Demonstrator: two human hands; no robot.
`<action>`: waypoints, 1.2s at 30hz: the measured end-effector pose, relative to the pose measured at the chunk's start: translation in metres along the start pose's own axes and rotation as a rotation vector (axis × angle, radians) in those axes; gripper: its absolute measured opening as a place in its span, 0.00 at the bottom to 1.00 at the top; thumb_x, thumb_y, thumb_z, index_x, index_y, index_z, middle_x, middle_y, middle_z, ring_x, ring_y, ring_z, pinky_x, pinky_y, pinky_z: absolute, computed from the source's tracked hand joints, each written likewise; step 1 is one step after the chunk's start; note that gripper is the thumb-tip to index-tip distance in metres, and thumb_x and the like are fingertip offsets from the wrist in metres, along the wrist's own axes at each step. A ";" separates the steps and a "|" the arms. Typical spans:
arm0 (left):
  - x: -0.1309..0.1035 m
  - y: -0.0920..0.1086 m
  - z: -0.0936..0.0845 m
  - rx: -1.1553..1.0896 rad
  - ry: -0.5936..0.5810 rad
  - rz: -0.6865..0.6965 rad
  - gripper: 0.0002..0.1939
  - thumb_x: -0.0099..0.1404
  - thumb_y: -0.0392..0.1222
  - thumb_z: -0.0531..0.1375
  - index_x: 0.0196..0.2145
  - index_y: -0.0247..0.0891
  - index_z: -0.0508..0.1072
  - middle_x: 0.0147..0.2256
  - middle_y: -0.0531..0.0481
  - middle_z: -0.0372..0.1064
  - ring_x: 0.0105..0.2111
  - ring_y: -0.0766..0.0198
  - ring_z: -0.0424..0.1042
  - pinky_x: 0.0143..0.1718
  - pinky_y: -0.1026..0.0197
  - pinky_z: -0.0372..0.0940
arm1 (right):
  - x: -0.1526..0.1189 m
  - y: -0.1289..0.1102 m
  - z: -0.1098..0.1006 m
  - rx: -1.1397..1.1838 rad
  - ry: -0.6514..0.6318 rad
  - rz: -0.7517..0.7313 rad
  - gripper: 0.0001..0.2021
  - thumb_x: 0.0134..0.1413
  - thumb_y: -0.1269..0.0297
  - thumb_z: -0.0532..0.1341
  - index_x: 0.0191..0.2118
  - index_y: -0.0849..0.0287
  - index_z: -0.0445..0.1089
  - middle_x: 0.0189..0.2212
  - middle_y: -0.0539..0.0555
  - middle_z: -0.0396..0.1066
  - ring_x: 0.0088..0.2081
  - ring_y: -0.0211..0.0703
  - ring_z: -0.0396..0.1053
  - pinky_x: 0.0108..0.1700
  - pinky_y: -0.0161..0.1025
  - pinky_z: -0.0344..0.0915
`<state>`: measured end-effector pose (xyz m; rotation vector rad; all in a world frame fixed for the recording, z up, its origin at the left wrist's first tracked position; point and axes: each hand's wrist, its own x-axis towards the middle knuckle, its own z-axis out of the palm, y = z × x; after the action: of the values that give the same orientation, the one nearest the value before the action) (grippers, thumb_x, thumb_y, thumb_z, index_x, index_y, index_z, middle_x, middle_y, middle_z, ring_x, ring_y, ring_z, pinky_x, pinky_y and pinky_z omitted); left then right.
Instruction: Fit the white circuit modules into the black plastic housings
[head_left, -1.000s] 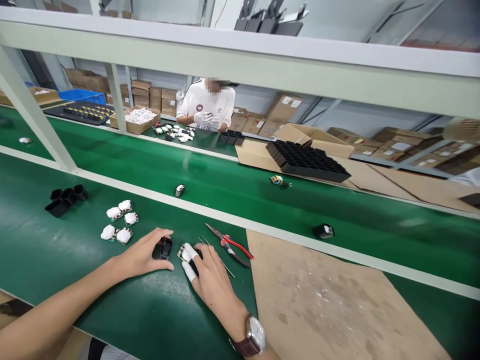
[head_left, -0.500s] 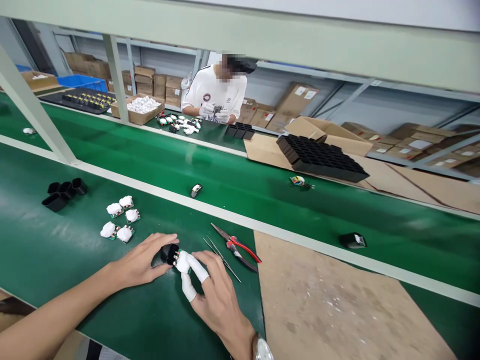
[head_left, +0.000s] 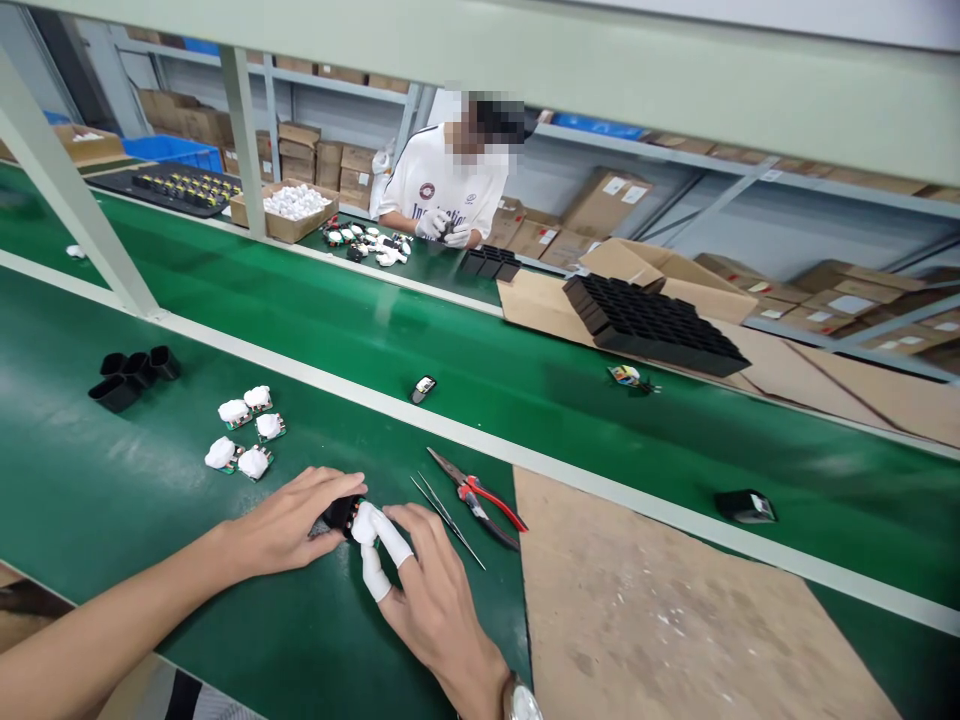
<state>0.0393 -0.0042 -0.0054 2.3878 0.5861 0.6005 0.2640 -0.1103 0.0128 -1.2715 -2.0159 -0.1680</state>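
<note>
My left hand [head_left: 304, 520] is closed around a black plastic housing [head_left: 341, 514], thumb below and fingers above, with the open end facing right. Between the thumb and forefinger of my right hand [head_left: 424, 575], both in white finger cots, is a small circuit board [head_left: 364, 524] topped with a white blob. The board's left end sits at the mouth of the housing, partly inside it; how deep is hidden. Several similar circuit boards [head_left: 253, 461] lie left of my hands, and several black housings [head_left: 137, 370] stand farther left.
Tweezers [head_left: 448, 522] and red-handled pliers [head_left: 477, 496] lie right of my hands, beside a cardboard sheet [head_left: 675, 610]. Beyond a pale rail, a green conveyor belt [head_left: 337, 325] carries scattered parts. Across it a co-worker [head_left: 450, 185] handles a part near black housings [head_left: 652, 325].
The board has gone slightly farther into the housing as my hands came closer together. Parts on the belt have shifted right. The co-worker's hands have moved a little.
</note>
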 end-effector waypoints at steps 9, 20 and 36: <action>0.000 0.002 0.004 -0.006 0.001 0.013 0.39 0.72 0.35 0.62 0.74 0.49 0.50 0.63 0.42 0.69 0.62 0.50 0.68 0.62 0.45 0.68 | -0.001 -0.001 0.001 -0.016 -0.074 0.008 0.20 0.64 0.76 0.61 0.60 0.58 0.67 0.52 0.64 0.72 0.53 0.57 0.70 0.48 0.54 0.78; 0.002 0.010 0.000 -0.221 -0.111 -0.113 0.42 0.73 0.36 0.62 0.75 0.55 0.44 0.67 0.48 0.67 0.66 0.53 0.68 0.66 0.47 0.67 | 0.002 0.002 -0.001 0.087 -0.153 0.020 0.12 0.68 0.68 0.63 0.55 0.58 0.69 0.58 0.64 0.71 0.57 0.59 0.70 0.54 0.57 0.77; 0.003 0.008 0.005 -0.077 0.127 0.245 0.09 0.72 0.31 0.62 0.46 0.41 0.74 0.51 0.39 0.77 0.46 0.55 0.81 0.47 0.55 0.77 | -0.002 0.007 0.001 0.259 -0.258 0.135 0.15 0.71 0.71 0.57 0.60 0.59 0.66 0.51 0.61 0.72 0.50 0.51 0.72 0.50 0.50 0.77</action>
<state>0.0464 -0.0109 -0.0030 2.3780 0.3173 0.8700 0.2696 -0.1075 0.0086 -1.3068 -2.0743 0.3269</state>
